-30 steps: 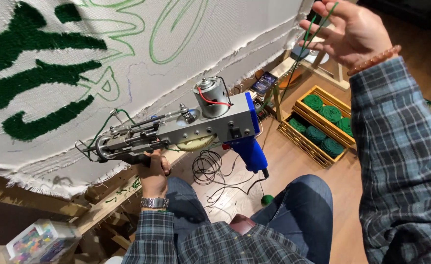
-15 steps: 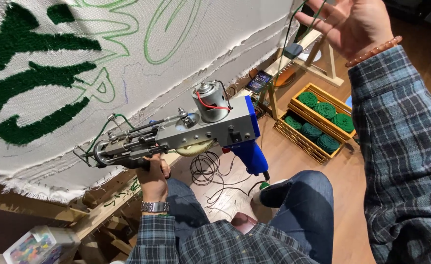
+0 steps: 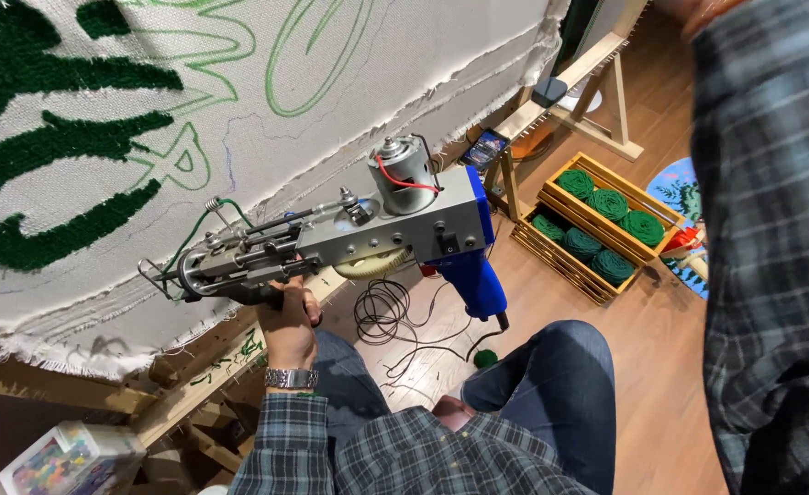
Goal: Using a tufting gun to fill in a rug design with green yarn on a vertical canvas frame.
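My left hand, with a metal watch on the wrist, is closed around the front grip under a tufting gun. The gun is grey metal with a small motor on top and a blue rear handle. Its needle end points left and lies against a white cloth stretched on a frame. Dark green tufted shapes and thin green outlines mark the cloth. My right arm's plaid sleeve fills the right side, and the hand itself is above the frame's top edge.
A wooden crate holds several green yarn cones on the wood floor at right. A black cable is coiled below the gun, near a small green yarn ball. A clear box of coloured bits sits bottom left. A wooden stand rises behind.
My right hand has risen out of the top of the view, leaving only the sleeve. The gun stays in my left hand, against the cloth.
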